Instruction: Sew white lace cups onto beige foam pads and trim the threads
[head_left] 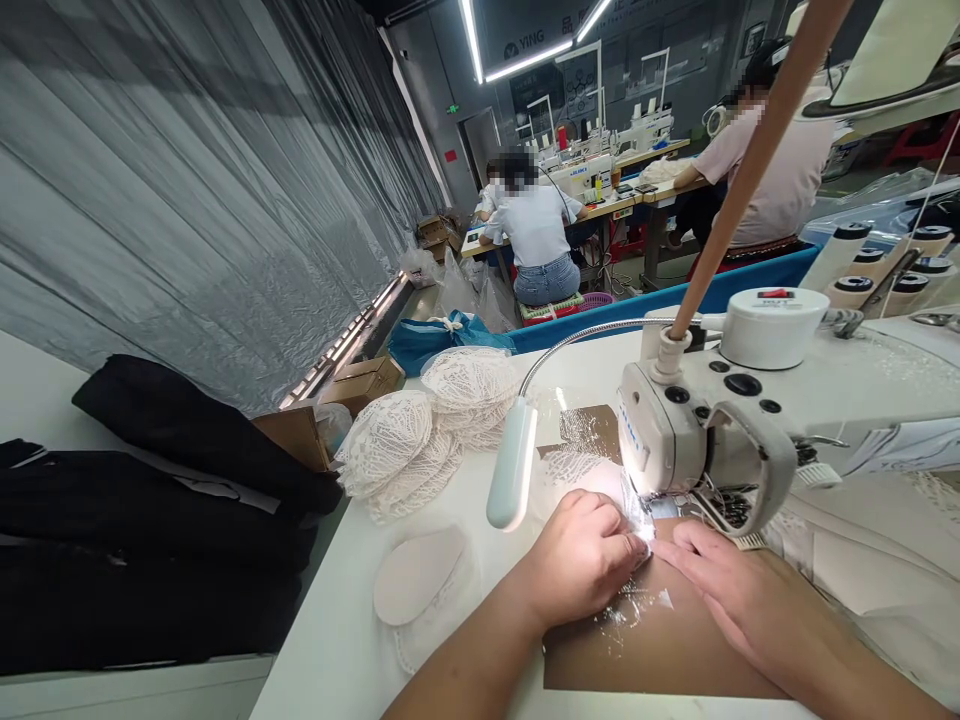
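A piece of white lace (581, 468) lies under the needle end of a white sewing machine (660, 430). My left hand (589, 555) is closed on the near edge of the lace, thumb and fingers pinched together just left of the needle area. My right hand (720, 580) rests on the brown plate (600, 655), with one finger stretched out so that its tip touches the lace edge beside my left thumb. Its other fingers are partly hidden. The needle itself is too small to make out.
Stacks of lace rounds (397, 440) and a beige oval pad (420, 578) lie on the white table, left of a bendable lamp (512, 465). Thread cones (847, 250) stand at right, near a wooden pole (757, 170). Two people (536, 235) sit at machines farther back.
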